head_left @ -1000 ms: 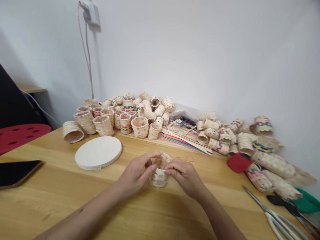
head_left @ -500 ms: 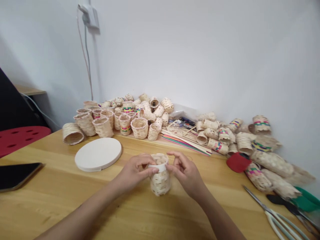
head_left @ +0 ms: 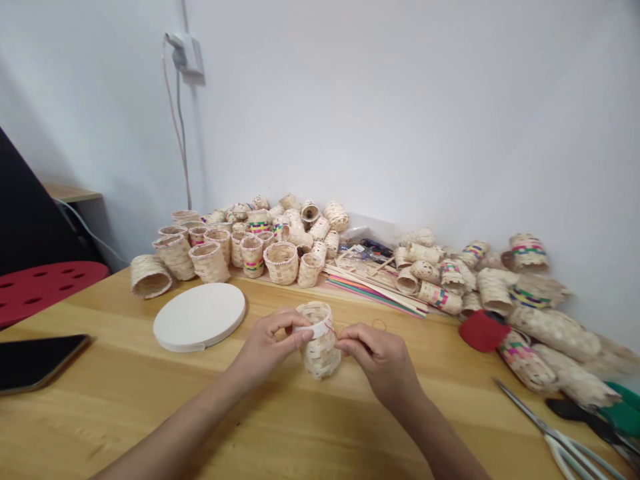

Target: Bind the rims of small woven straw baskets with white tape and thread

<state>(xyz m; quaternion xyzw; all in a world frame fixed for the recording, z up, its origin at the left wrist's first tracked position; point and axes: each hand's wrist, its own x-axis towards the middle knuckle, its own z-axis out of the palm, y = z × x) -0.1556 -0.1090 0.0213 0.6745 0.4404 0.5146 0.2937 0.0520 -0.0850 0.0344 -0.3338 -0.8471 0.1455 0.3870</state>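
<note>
A small woven bamboo basket stands slightly tilted in front of me, with a white band round its upper part. My left hand grips the rim at its left side, thumb outside on the band and fingers partly hidden behind. At the basket's right side, my right hand is closed in a pinch. A thin red thread runs from the band to those fingertips. Left of my hands lies a flat white coil of strip with its loose end showing.
Several finished-looking baskets stand at the back left, more woven pieces at the right. Flat coloured strips lie between them. Scissors and a red object are on the right; a dark phone-like slab is on the left.
My right hand has moved from the rim slightly down and its fingers have closed together. Red thread now shows at the band. The camera view has shifted a little.
</note>
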